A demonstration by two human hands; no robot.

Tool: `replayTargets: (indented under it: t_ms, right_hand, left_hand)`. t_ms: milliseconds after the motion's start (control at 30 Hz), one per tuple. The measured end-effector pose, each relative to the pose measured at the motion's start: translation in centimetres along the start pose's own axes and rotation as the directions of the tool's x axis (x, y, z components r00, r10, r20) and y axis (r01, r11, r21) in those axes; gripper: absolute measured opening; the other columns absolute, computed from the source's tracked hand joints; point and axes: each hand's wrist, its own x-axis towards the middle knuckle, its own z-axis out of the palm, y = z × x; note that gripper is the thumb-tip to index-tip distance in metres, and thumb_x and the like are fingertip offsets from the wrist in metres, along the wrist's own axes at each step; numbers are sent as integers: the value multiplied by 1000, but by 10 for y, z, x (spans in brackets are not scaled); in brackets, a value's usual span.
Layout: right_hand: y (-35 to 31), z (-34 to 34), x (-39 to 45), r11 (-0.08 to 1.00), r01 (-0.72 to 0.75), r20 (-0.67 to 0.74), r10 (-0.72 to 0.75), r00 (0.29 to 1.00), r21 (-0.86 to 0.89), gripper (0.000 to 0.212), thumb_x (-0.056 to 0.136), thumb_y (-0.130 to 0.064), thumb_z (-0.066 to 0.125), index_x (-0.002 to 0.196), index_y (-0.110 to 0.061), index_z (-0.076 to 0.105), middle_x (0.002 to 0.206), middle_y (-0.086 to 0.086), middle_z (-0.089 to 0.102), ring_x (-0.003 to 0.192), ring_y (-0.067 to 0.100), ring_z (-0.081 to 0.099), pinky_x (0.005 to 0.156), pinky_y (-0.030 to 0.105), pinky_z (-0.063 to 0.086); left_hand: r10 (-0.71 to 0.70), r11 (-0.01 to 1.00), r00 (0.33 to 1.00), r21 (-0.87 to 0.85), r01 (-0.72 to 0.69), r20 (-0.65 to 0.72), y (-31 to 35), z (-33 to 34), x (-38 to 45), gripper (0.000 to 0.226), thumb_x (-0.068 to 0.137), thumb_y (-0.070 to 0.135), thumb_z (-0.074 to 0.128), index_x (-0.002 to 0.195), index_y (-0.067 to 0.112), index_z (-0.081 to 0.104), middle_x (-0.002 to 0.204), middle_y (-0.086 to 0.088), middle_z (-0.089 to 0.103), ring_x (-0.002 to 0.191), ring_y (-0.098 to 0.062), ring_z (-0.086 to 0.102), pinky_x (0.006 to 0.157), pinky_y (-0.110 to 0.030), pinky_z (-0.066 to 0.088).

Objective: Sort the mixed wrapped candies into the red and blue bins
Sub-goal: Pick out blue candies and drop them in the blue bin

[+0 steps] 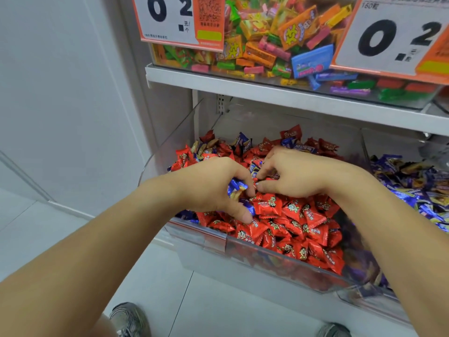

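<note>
Left hand (213,188) grips blue candies (236,187); right hand (291,176) digs beside it.

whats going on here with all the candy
A person is picking through a clear bin of mostly red wrapped candies on a shop shelf. The left hand holds a few blue-wrapped candies pulled from the red pile, and the right hand digs for more. The neighbouring bin on the right holds blue ones.
</note>
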Motion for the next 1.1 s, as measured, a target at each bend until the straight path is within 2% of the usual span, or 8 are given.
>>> replayTargets:
  t_ms: [300, 533, 633, 700, 767, 900, 1033, 1100]
  right_hand:
    - [16, 7, 1, 991, 10, -175, 14, 984, 137, 25, 88, -42, 73, 105, -24, 75, 113, -8, 65, 107, 12, 60, 84, 25, 44]
    - [14, 7, -23, 882, 17, -461, 229, 858, 470, 31, 93, -51, 61, 105, -23, 68, 92, -6, 69, 82, 11, 64, 73, 28, 44]
    - [3, 11, -44, 412, 143, -277, 285, 918, 900, 27, 99, -35, 59, 109, -10, 63, 92, 4, 67, 64, 13, 58, 60, 29, 46]
    - [4, 10, -66, 64, 210, -220, 296, 930, 976, 25, 102, -22, 54, 112, -1, 60, 90, 11, 63, 61, 15, 55, 52, 29, 40]
    - [16, 11, -94, -35, 244, -217, 351, 911, 969, 25, 102, -23, 53, 115, -3, 60, 84, 10, 62, 57, 15, 53, 50, 31, 38]
    - [58, 20, -149, 33, 274, -237, 609, 757, 961, 22, 102, -27, 53, 93, -12, 66, 83, 11, 62, 69, 24, 51, 64, 38, 44]
    - [97, 29, -179, 17, 321, -208, 793, 573, 947, 28, 104, -27, 50, 83, -9, 58, 61, 5, 59, 43, 13, 51, 41, 23, 41]
    - [117, 42, -180, 132, 253, -239, 858, 455, 958, 29, 103, -32, 53, 81, -14, 55, 68, 11, 55, 50, 22, 50, 48, 31, 42]
  left_hand:
    - [-22, 999, 998, 40, 25, -65, -7, -3, 2, 32, 62, 46, 88, 79, 26, 70, 75, 6, 67, 72, -3, 58, 59, -16, 43]
    - [-222, 854, 867, -518, -48, -446, -1, 6, 11, 29, 86, 46, 69, 85, 17, 68, 66, -5, 63, 55, -12, 52, 55, -27, 45]
    - [-272, 715, 895, -696, -58, -355, 35, 21, 22, 27, 94, 42, 59, 92, 14, 60, 59, 3, 56, 43, -8, 48, 46, -21, 42]
    - [-197, 737, 902, -665, -122, -384, 65, 35, 34, 23, 97, 38, 57, 91, 16, 56, 55, 8, 55, 44, -6, 50, 45, -21, 43]
    - [-60, 833, 901, -518, -192, -429, 95, 49, 46, 23, 93, 37, 63, 91, 16, 54, 61, 9, 57, 49, -4, 50, 52, -22, 42]
    - [123, 873, 923, -403, -275, -364, 154, 68, 64, 29, 87, 41, 70, 103, 19, 57, 88, 7, 65, 71, -5, 58, 71, -27, 48]
    - [221, 937, 937, -208, -281, -272, 192, 79, 87, 39, 93, 41, 62, 123, 17, 52, 114, -3, 58, 88, -16, 59, 80, -26, 44]
    - [265, 953, 945, -95, -287, -192, 200, 87, 95, 48, 96, 41, 57, 136, 17, 45, 127, -9, 46, 98, -22, 57, 94, -30, 42]
